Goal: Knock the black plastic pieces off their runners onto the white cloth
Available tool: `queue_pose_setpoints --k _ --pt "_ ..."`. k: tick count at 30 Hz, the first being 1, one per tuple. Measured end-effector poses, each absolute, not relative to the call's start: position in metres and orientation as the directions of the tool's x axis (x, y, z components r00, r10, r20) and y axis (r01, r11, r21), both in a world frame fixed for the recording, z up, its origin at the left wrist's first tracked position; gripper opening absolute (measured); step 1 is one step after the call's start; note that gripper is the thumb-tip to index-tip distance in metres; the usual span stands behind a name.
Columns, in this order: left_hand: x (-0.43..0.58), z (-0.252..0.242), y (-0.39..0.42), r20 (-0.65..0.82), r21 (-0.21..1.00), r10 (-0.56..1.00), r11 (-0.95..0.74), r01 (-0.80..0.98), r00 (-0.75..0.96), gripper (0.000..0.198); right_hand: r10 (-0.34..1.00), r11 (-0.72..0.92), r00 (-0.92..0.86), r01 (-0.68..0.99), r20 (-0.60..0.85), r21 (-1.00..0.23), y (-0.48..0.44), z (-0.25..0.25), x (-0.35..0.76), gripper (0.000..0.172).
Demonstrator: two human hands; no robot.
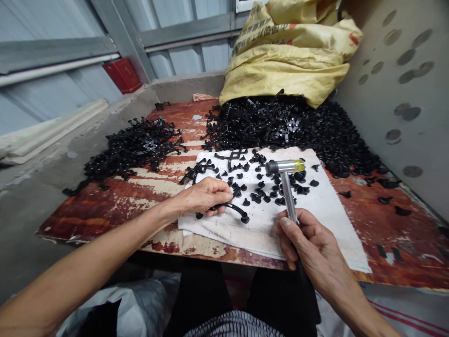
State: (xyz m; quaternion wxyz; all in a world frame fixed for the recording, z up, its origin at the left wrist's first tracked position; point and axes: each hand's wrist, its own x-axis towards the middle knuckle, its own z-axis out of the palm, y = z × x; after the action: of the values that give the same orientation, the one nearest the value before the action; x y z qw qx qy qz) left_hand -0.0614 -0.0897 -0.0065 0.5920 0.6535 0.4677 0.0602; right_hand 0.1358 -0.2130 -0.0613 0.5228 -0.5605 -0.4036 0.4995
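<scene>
One red box [123, 75] sits near the metal wall; one pile [140, 145] of black parts, too many to count, lies on one worn red table [105, 206]; the left hand [206, 195] pinches one curved black bar [234, 206] between thumb and fingers, over one white cloth [326, 229]; dozens of small knobs [246, 202] are scattered on that cloth, too jumbled for me to count exactly; one hammer [288, 192], with one black end and one yellow, is gripped in the right hand [312, 238]; behind, one yellow sack [287, 70] sits at a second, larger heap [336, 140].
</scene>
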Motion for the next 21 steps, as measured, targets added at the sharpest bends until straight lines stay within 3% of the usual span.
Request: queue_pose_setpoints --k 5,13,21 --pt "-0.062 -0.009 -0.089 -0.448 0.830 0.681 0.077 0.552 0.579 0.017 0.975 -0.119 0.180 -0.072 -0.130 -0.990 -0.213 -0.060 0.136 0.037" --pt "-0.065 -0.010 -0.085 -0.339 0.781 0.672 -0.189 0.596 0.658 0.019 0.976 -0.107 0.186 -0.054 -0.115 -0.993 -0.215 -0.064 0.135 0.036" --pt "-0.063 -0.004 -0.078 -0.500 0.794 0.633 0.062 0.605 0.591 0.020 0.983 -0.103 0.149 -0.030 -0.106 -0.994 -0.217 -0.065 0.135 0.035"
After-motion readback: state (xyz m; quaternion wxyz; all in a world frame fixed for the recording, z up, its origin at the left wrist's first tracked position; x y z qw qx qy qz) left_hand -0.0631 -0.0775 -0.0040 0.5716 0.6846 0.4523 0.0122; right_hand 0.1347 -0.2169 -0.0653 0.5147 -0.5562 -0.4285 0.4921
